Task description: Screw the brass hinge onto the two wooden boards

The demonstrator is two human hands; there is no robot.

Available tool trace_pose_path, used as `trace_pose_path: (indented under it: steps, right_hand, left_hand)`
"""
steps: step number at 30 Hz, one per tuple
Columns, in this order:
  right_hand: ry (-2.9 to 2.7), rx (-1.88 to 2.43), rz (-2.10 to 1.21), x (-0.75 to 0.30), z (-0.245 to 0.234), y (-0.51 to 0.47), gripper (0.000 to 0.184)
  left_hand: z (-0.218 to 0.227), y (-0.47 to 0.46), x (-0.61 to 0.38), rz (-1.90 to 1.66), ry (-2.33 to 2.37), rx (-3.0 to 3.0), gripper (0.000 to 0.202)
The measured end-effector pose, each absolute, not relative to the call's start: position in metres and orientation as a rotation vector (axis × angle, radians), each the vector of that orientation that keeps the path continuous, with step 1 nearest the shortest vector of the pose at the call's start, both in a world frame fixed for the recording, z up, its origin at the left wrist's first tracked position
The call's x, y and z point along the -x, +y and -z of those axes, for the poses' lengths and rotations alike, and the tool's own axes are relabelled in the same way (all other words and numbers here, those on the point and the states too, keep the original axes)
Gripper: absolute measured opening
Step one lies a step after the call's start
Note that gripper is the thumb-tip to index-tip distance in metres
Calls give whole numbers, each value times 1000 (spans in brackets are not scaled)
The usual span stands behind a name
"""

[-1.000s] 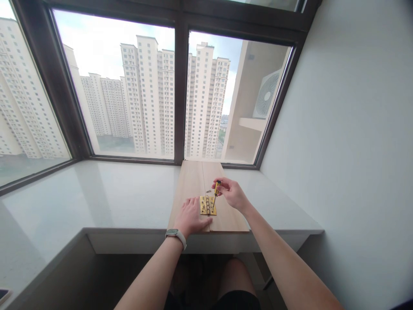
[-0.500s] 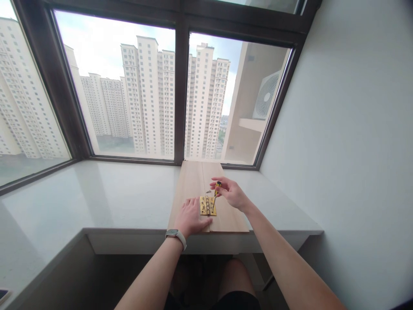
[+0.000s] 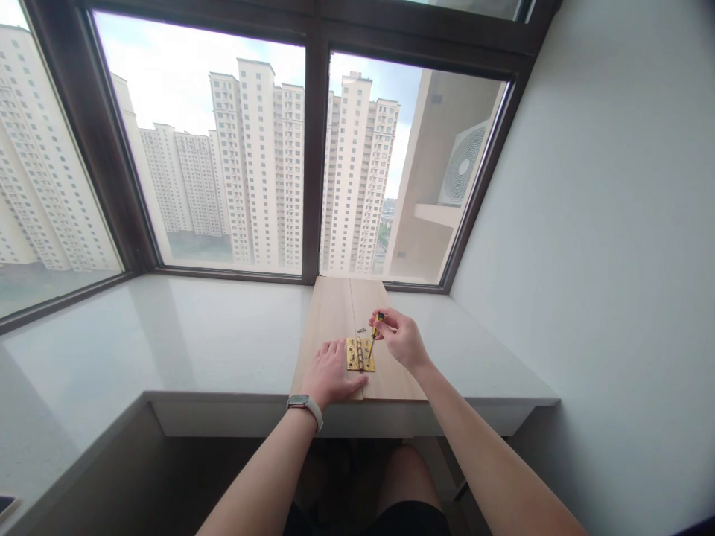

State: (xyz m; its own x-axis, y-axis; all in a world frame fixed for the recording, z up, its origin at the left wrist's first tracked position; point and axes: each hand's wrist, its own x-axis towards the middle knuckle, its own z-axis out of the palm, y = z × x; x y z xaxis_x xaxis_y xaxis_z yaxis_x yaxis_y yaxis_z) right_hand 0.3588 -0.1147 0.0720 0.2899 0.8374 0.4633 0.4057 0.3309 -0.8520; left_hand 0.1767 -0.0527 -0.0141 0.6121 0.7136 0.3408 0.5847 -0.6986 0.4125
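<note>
the right hand [image 3: 402, 339] is closed around the handle of a small yellow and black screwdriver [image 3: 378, 326]. its thin metal end points down and toward the near left, and the handle leans up toward the far right. the tip is at the right half of the gold hinge [image 3: 360, 356], so the hinge lies to the near left of the right hand's grip. i cannot tell if the tip sits in a screw.

the long round middle of the hinge runs from near to far, along the thin line where the left board [image 3: 327, 316] meets the right board [image 3: 396, 383]. one flat half lies on each board.

the left hand [image 3: 331, 372] is nearer to the hinge. it holds nothing and lies flat on the left board, fingers side by side, just left of the hinge. its thumb reaches right, across the line, on the near side of the hinge. a watch [image 3: 302, 403] is on that wrist. some small screws [image 3: 361, 330] lie just past the far end of the hinge.

the boards rest on a shiny white ledge [image 3: 223, 335]. at the far side is a big window with a dark frame [image 3: 313, 149], with tall buildings [image 3: 257, 164] outside. a plain pale wall [image 3: 592, 193] stands on the right.
</note>
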Motion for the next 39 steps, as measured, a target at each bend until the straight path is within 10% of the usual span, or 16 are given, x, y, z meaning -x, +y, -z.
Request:
trace_pose_path:
  steps: [39]
  right_hand:
    - [-1427, 1091, -788, -364, -85, -127, 38]
  left_hand:
    - [8, -55, -175, -699, 1058, -2573, 85]
